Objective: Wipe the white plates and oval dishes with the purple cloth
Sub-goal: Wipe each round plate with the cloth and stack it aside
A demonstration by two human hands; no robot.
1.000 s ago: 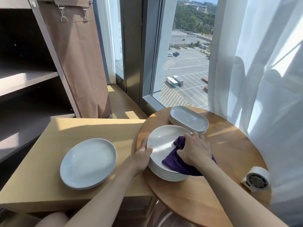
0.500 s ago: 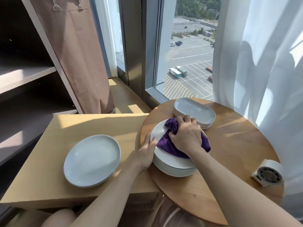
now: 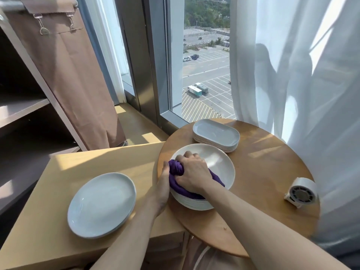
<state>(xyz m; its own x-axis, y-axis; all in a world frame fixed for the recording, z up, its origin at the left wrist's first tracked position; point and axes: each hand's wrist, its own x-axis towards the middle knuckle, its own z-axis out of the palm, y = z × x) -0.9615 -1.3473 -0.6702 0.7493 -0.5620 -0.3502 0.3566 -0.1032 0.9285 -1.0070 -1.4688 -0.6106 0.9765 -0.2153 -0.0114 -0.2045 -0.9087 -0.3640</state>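
Note:
A stack of white round plates (image 3: 218, 162) sits on the round wooden table (image 3: 263, 172). My right hand (image 3: 191, 173) presses a bunched purple cloth (image 3: 176, 172) onto the left part of the top plate. My left hand (image 3: 162, 182) grips the stack's left rim, its thumb touching the cloth. Behind the round plates stands a stack of white oval dishes (image 3: 216, 135). A second, short stack of white plates (image 3: 102, 203) lies on the light wooden desk (image 3: 48, 221) to the left.
A small white round fan (image 3: 301, 191) stands at the table's right edge. White sheer curtains (image 3: 302, 75) hang close on the right. A dark shelf unit (image 3: 23, 106) and a brown hanging cloth (image 3: 78, 75) stand at the left, by the window.
My right hand has slid the purple cloth from the far middle of the top plate to its left side, near my left thumb. My left hand stays on the rim.

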